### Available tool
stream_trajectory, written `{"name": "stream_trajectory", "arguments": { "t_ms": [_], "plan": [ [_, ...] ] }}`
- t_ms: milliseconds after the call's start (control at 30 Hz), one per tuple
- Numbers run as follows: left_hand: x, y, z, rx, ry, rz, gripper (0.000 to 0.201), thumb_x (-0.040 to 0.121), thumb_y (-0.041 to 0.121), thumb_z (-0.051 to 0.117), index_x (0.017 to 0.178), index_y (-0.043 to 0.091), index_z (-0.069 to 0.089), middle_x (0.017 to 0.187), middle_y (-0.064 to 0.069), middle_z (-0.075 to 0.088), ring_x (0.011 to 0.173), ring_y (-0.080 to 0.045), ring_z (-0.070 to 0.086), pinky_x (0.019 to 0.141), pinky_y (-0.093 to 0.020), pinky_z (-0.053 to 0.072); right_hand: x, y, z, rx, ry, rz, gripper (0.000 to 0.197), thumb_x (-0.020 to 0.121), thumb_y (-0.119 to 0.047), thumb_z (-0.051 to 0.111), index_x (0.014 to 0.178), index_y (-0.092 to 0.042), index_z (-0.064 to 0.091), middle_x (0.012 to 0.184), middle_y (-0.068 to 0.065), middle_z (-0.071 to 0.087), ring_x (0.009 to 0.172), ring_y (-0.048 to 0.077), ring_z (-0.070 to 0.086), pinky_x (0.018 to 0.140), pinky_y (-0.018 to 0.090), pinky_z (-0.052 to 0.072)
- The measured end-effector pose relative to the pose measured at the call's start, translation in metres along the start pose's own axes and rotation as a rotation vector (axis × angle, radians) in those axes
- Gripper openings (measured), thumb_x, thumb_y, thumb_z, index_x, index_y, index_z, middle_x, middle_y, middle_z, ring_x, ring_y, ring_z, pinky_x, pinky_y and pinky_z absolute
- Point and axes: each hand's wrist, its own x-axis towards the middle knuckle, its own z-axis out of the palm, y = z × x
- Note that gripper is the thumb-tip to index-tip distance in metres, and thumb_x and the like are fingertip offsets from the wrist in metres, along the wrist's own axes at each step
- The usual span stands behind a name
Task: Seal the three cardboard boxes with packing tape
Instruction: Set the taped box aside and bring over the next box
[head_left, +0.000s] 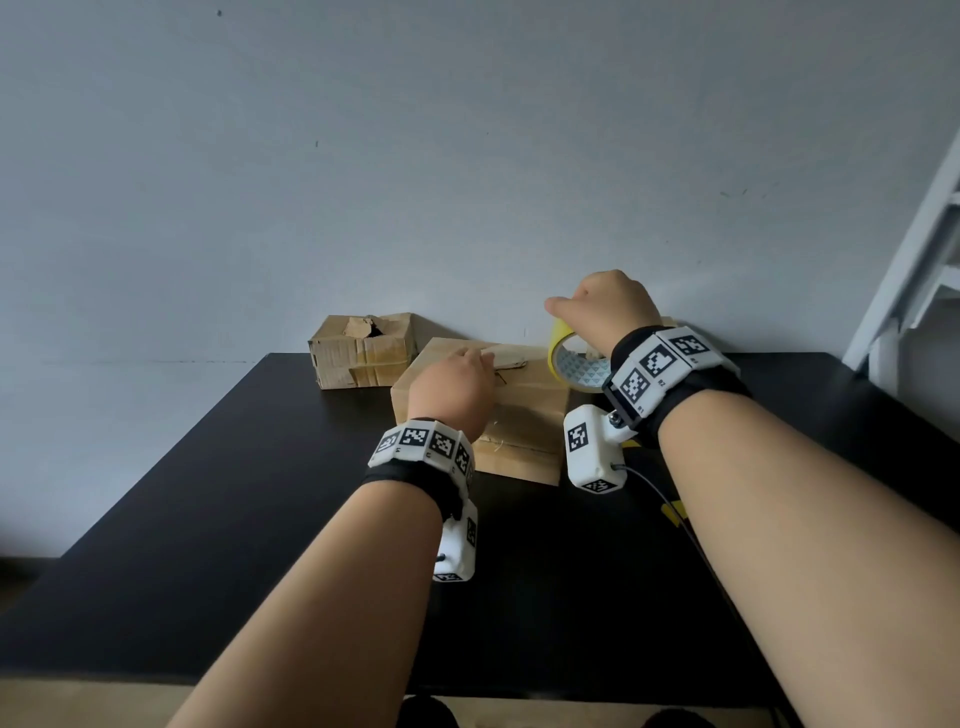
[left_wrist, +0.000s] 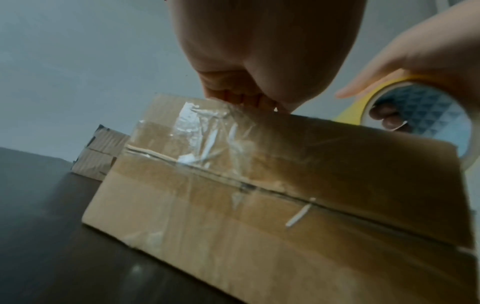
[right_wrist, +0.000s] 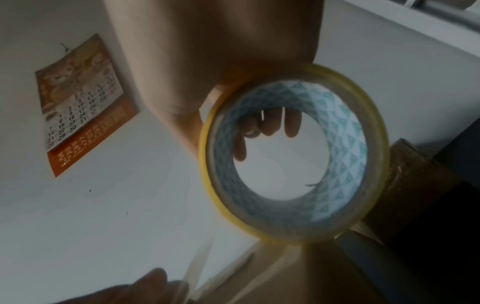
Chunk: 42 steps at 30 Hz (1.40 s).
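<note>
A flat cardboard box (head_left: 524, 415) lies in the middle of the black table (head_left: 234, 519). My left hand (head_left: 457, 387) rests on its top, fingers pressing at the near top edge (left_wrist: 241, 98). Wrinkled clear tape (left_wrist: 197, 133) runs over that edge and down the box's (left_wrist: 259, 236) side across the seam. My right hand (head_left: 602, 312) grips a yellow-edged tape roll (head_left: 576, 364) just right of the box, fingers through the core (right_wrist: 272, 125). A battered small box (head_left: 363, 351) stands at the back left. A brown box corner (right_wrist: 415, 174) shows behind the roll (right_wrist: 345, 144).
A grey wall runs right behind the table's far edge. A white frame (head_left: 914, 260) leans at the right. A calendar (right_wrist: 78, 102) hangs on the wall. Yellow marks (head_left: 675, 512) lie on the table under my right forearm.
</note>
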Motion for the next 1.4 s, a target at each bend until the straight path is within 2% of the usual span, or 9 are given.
{"name": "stream_trajectory", "arguments": {
  "t_ms": [67, 133, 200, 467, 733, 867, 1100, 1233, 1400],
  "plan": [
    [-0.003, 0.003, 0.006, -0.003, -0.042, -0.012, 0.036, 0.1, 0.018, 0.025, 0.121, 0.007, 0.052, 0.126, -0.011, 0.056, 0.113, -0.027, 0.052, 0.091, -0.037, 0.044, 0.0, 0.0, 0.0, -0.024, 0.004, -0.017, 0.021, 0.082, -0.025, 0.059, 0.074, -0.007, 0.054, 0.073, 0.009, 0.055, 0.069, 0.028, 0.053, 0.063, 0.031, 0.042],
    [-0.004, 0.002, 0.009, -0.031, -0.063, -0.011, 0.041, 0.099, 0.019, 0.021, 0.129, 0.005, 0.046, 0.138, -0.012, 0.047, 0.131, -0.027, 0.039, 0.11, -0.038, 0.031, 0.0, -0.001, 0.001, -0.072, 0.004, -0.031, 0.019, 0.083, -0.019, 0.059, 0.083, -0.001, 0.062, 0.082, 0.014, 0.064, 0.078, 0.032, 0.06, 0.067, 0.034, 0.048],
    [-0.006, 0.001, 0.006, -0.024, -0.071, 0.013, 0.042, 0.099, 0.02, 0.02, 0.132, 0.006, 0.042, 0.145, -0.01, 0.041, 0.137, -0.024, 0.031, 0.114, -0.037, 0.024, -0.002, -0.003, 0.002, -0.127, 0.005, -0.057, 0.013, 0.082, -0.015, 0.059, 0.083, -0.003, 0.062, 0.084, 0.014, 0.065, 0.081, 0.034, 0.061, 0.067, 0.034, 0.047],
    [-0.012, 0.0, -0.001, 0.024, -0.124, 0.048, 0.05, 0.099, 0.023, 0.021, 0.146, 0.008, 0.03, 0.156, -0.008, 0.026, 0.145, -0.019, 0.019, 0.118, -0.033, 0.016, -0.006, 0.015, 0.004, -0.384, -0.1, 0.022, 0.012, 0.082, -0.01, 0.052, 0.071, -0.011, 0.054, 0.074, 0.009, 0.055, 0.076, 0.032, 0.056, 0.065, 0.031, 0.039],
    [-0.011, -0.003, 0.002, 0.093, -0.131, 0.07, 0.05, 0.099, 0.022, 0.021, 0.145, 0.006, 0.03, 0.157, -0.011, 0.024, 0.146, -0.023, 0.017, 0.119, -0.037, 0.017, -0.006, 0.041, 0.028, -0.345, -0.091, 0.041, 0.007, 0.084, -0.015, 0.054, 0.086, -0.011, 0.059, 0.084, 0.008, 0.061, 0.081, 0.031, 0.059, 0.064, 0.03, 0.039],
    [-0.013, 0.004, -0.004, 0.015, -0.145, 0.074, 0.052, 0.101, 0.024, 0.02, 0.153, 0.017, 0.015, 0.161, -0.002, 0.009, 0.148, -0.018, 0.008, 0.121, -0.036, 0.008, -0.008, 0.05, 0.04, -0.286, -0.093, 0.073, 0.012, 0.089, -0.021, 0.054, 0.094, -0.015, 0.064, 0.094, 0.008, 0.066, 0.089, 0.031, 0.063, 0.07, 0.032, 0.043],
    [-0.019, 0.009, -0.005, 0.078, -0.218, 0.172, 0.049, 0.105, 0.038, 0.012, 0.151, 0.025, 0.024, 0.16, 0.004, 0.016, 0.148, -0.013, 0.008, 0.121, -0.037, 0.004, -0.013, 0.051, 0.05, -0.28, -0.002, 0.081, 0.006, 0.094, -0.022, 0.05, 0.093, -0.021, 0.055, 0.103, 0.006, 0.065, 0.103, 0.031, 0.059, 0.082, 0.038, 0.036],
    [-0.017, 0.016, -0.009, 0.207, -0.252, 0.204, 0.045, 0.105, 0.028, 0.025, 0.15, 0.019, 0.025, 0.16, -0.006, 0.014, 0.148, -0.022, 0.009, 0.12, -0.044, 0.011, -0.016, 0.052, 0.049, -0.288, -0.001, 0.067, 0.006, 0.095, -0.022, 0.048, 0.091, -0.02, 0.052, 0.104, 0.007, 0.065, 0.104, 0.031, 0.058, 0.084, 0.039, 0.036],
    [-0.023, 0.027, -0.009, 0.099, -0.224, 0.232, 0.048, 0.106, 0.027, 0.014, 0.15, 0.014, 0.025, 0.16, -0.004, 0.015, 0.148, -0.016, 0.01, 0.12, -0.033, 0.003, -0.017, 0.052, 0.047, -0.272, 0.006, 0.054, 0.008, 0.095, -0.025, 0.049, 0.092, -0.02, 0.054, 0.101, 0.007, 0.066, 0.1, 0.031, 0.059, 0.09, 0.04, 0.041]
  ]
}}
